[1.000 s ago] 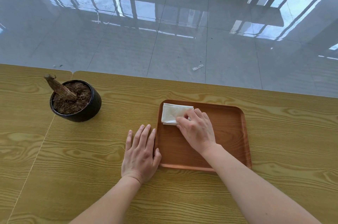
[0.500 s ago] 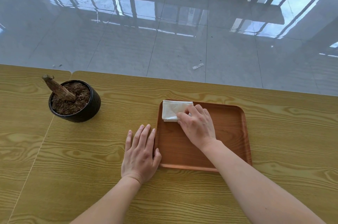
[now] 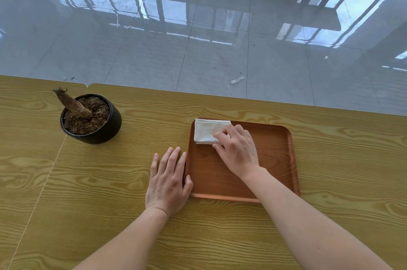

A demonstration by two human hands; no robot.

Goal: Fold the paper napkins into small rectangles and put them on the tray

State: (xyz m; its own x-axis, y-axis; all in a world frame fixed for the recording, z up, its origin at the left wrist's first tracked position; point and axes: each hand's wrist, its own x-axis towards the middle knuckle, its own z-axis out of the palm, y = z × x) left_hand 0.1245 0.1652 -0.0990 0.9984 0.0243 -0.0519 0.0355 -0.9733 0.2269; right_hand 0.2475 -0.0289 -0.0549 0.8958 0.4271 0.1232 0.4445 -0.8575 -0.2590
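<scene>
So far one folded napkin [image 3: 208, 130] lies in the far-left corner of the tray [image 3: 275, 159], the right hand [image 3: 236, 150] pressing it with fingers nearly straight, the left hand [image 3: 168, 179] flat on the table [image 3: 341, 159] beside the tray; no other napkins are in view.

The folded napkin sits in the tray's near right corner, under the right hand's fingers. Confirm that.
Wrong corner. In the head view the folded napkin lies in the far left corner of the tray, under the fingers of the right hand.
</scene>
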